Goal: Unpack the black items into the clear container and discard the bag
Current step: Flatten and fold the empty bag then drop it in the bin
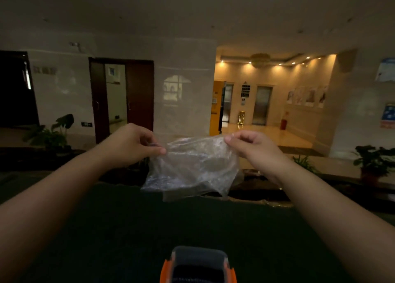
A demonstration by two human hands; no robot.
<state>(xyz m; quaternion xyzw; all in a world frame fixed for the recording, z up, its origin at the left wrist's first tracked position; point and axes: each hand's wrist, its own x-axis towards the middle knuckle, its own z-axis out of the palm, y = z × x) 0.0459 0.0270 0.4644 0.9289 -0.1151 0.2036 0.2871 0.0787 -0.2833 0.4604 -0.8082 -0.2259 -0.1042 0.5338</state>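
Observation:
A crumpled clear plastic bag (192,167) hangs in the air in front of me, stretched between both hands. My left hand (130,146) pinches its top left corner between thumb and fingers. My right hand (250,148) pinches the top right corner. The bag looks see-through and I can make out no black items inside it. Below it lies a dark green table surface (128,229). A container with an orange rim and dark contents (197,265) sits at the near edge, partly cut off by the frame.
Potted plants stand at the left (51,135) and right (374,163) beyond the table. Dark wooden doors (121,99) are in the far wall. A lit lobby with lift doors (260,105) opens at the right.

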